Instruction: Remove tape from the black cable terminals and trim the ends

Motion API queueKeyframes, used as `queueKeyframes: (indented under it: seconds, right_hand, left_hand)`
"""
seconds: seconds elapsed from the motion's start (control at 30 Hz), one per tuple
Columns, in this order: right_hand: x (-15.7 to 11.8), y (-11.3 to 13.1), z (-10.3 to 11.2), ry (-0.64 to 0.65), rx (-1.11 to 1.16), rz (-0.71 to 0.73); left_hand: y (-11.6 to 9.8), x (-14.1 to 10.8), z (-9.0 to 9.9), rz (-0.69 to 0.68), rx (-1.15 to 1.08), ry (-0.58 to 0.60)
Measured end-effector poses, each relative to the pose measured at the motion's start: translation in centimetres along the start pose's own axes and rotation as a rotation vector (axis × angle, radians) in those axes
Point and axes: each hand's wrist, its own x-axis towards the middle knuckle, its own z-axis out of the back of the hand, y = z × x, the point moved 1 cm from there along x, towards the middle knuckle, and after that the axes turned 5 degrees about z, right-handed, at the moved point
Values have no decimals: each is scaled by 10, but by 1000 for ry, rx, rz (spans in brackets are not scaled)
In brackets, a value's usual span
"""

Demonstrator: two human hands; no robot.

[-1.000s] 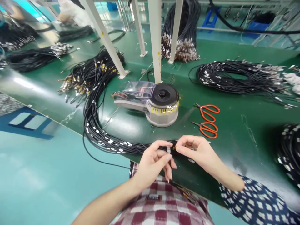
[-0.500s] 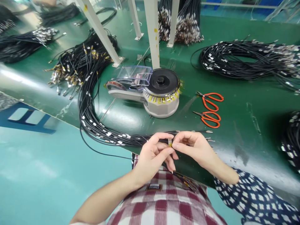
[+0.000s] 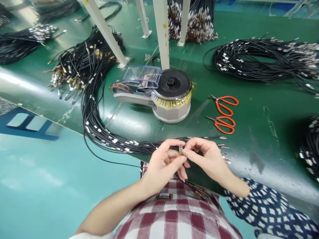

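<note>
Both hands meet over the table's front edge. My left hand [image 3: 166, 161] pinches a small silvery cable connector [image 3: 180, 148] between thumb and forefinger, its other fingers curled beneath. A bit of yellow tape shows at the connector's lower end. My right hand [image 3: 205, 156] is closed, thumb and forefinger pinched at that taped end; the fingertips hide exactly what they grip. Behind both hands runs a bundle of black cables [image 3: 117, 144] with white labels, its metal ends sticking out to the right. More cable ends [image 3: 196, 190] hang below my left hand, against the checked apron.
A round tape dispenser [image 3: 171, 111] with yellow strips around its rim stands beyond my hands. Two orange-handled snips [image 3: 225, 125] lie right of it. White posts [image 3: 161, 39] rise behind. A looped cable bundle [image 3: 249, 74] lies at right, more cables [image 3: 74, 73] at left.
The view has shifted slightly, so the table things sit a little higher. Both hands keep their pinch at the connector, with hardly any movement.
</note>
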Motion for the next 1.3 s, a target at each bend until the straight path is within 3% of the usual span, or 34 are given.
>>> queueKeyframes:
  seconds: [0.37,0.7,1.03,1.3]
  right_hand:
    - [1,-6,8,112,110,8]
    - [6,-3,6,69,36,24]
    - [8,0,2,129,85,-21]
    - [8,-5,-4,143,38,59]
  left_hand:
    - [2,4,6,-4,-91,38]
    - [7,9,8,152,-269,-21]
    - [9,7,12,153,-203,-42]
    - [8,8,9,132,-209,-25]
